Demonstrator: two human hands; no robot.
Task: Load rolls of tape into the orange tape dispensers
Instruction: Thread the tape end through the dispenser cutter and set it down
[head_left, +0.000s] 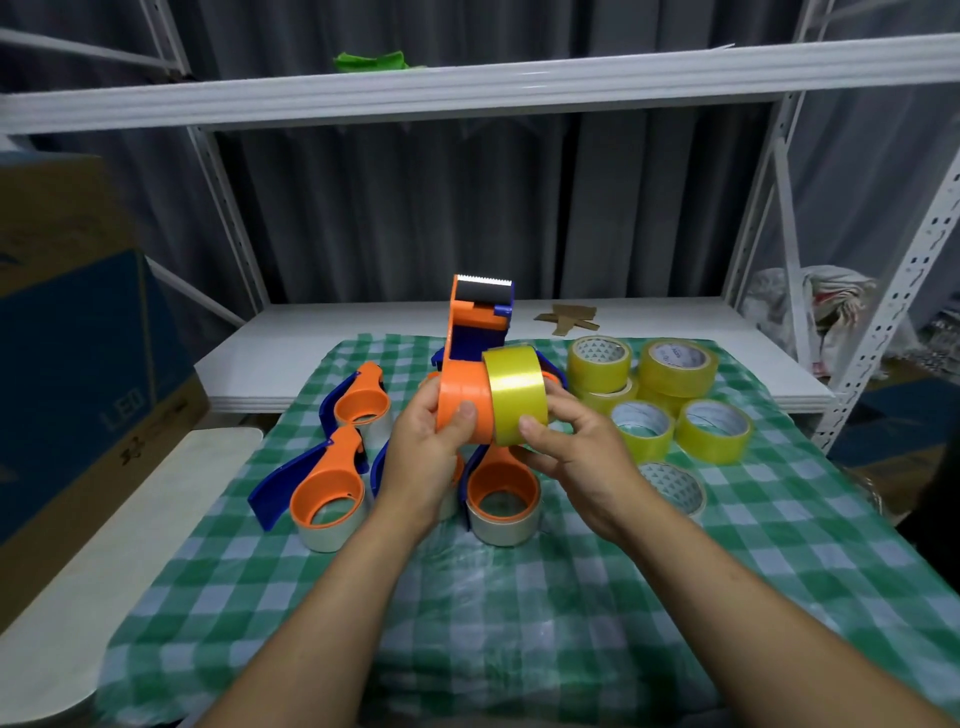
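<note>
So, going left to right from the orange-and-blue plastic tape dispenser (470, 364) held up mid-frame: left of it, three already loaded orange dispensers (332, 493) lie on the green-and-white checked cloth (519, 597) over the worktop. The left hand (426, 447) is wrapped around the held dispenser's orange hub, fingers (464, 415) closed on it. Right against that hub sits a yellow-tinted roll of clear packing tape (514, 397), pinched by the right hand (576, 447), fingers curled round its outer rim. It looks partway onto the hub, not fully seated.

My take on doing this well: keep the roll square to the hub and push evenly, steadying the dispenser with the other hand, or it'll probably cock sideways and jam. Mind the serrated blade up top.

Right of the dispenser, a pile of spare yellow tape rolls (675, 395) waits.

Hard to tell: the hub's far side and the roll's core are hidden, so which way the tape unwinds isn't visible. Another dispenser behind the left hand is mostly covered.
</note>
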